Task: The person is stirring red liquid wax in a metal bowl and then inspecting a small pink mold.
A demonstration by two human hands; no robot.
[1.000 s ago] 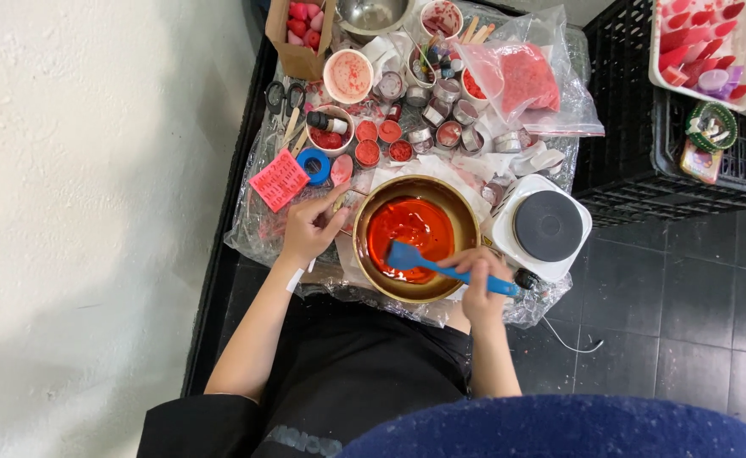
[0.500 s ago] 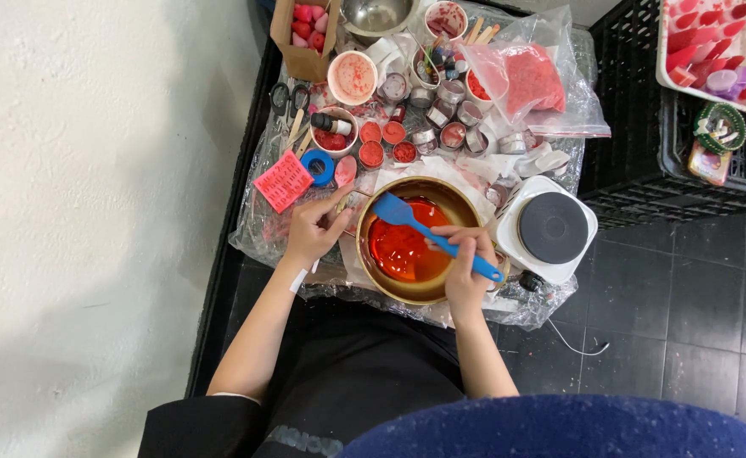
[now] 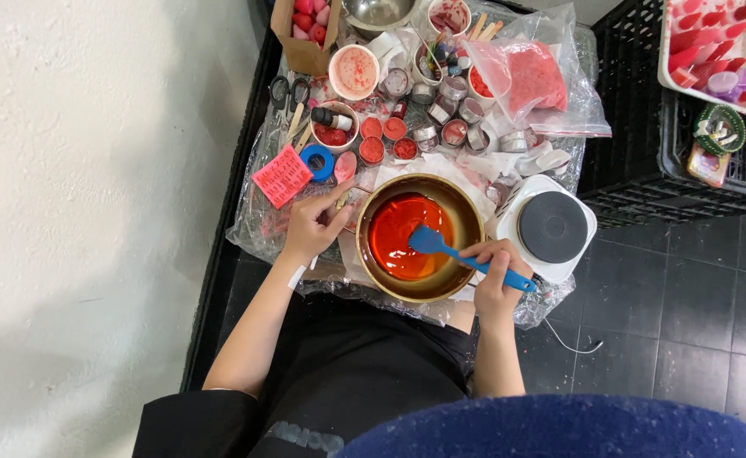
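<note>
In the middle of the cluttered work surface, just beside the white hot plate (image 3: 551, 227), we find the brass-coloured bowl (image 3: 466, 222) holding a pool of glossy red liquid (image 3: 398, 242). The right hand (image 3: 496, 276) has its fingers curled fully around the handle of the blue spatula (image 3: 466, 259), whose blade dips into the liquid near the bowl's centre. The left hand (image 3: 312, 225) rests at the bowl's left rim with fingers loosely bent; from this height we cannot tell whether it truly grips the rim or a handle there, or only steadies it. We judge the spatula light, with a stiff handle and a softer, bendy blade, best held well back on the handle, clear of the liquid. The bowl looks rigid metal and fairly weighty with its contents; the liquid would slosh easily, and, sitting next to the hot plate, the metal may be warm, so the rim is the sensible place to hold. Small tins (image 3: 371, 151) of red fill and a blue tape roll (image 3: 316, 161) lie just beyond the left hand.
</note>
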